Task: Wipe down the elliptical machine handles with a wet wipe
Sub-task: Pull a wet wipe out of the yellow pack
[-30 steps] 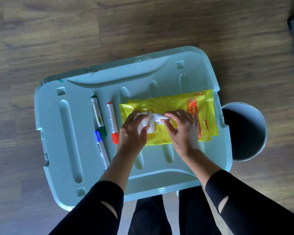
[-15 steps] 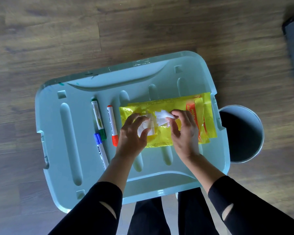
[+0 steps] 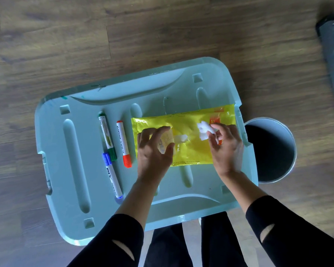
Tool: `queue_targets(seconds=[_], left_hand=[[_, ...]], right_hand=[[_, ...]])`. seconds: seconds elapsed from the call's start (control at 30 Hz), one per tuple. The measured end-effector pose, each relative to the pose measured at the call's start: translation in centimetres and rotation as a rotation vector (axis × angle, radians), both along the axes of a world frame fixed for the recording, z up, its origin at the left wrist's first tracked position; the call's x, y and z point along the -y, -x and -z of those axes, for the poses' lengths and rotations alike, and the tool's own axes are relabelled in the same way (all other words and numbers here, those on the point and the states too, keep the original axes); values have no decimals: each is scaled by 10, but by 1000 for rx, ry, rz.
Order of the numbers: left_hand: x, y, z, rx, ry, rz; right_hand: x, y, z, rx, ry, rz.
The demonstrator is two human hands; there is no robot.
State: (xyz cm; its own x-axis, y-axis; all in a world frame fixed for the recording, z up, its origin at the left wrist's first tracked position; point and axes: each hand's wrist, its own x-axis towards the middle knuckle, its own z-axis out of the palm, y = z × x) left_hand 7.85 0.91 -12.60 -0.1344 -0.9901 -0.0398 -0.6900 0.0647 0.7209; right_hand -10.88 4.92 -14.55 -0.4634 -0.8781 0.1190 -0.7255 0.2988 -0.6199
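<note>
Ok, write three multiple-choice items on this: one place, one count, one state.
1. Where is the bin relative to the lid? A. left B. right C. on it
2. How many markers lie on the lid? A. two B. three C. five
3. What does the right hand hold? A. a wipe B. a marker C. nothing
Answers: B, the bin stands past the lid's right edge; B, green, red and blue ones lie there; A, its fingers pinch the white wipe.
</note>
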Motion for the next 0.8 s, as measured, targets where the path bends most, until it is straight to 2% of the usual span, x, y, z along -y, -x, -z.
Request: queue_targets(seconds=[0.07,0.17,0.3,0.47,0.7,0.8], left_hand=[[2,9,-6,-5,21,-13],[4,26,-12,-124,-34,-11],[-2,39,-4,-155,-119,82],[-12,37,20,46,-9,261],[-27,47,22,392,-43,402],[-27,54,20,433,-98,422]], right_hand=[[-2,2,3,-12,-24,-13],[-2,4,4,5,-42,4],[-5,11,4,25,-32,22],[-10,21,3,56,-17,19],[-13,24,5,61,-14,30],[-15,26,5,75,-20,14]])
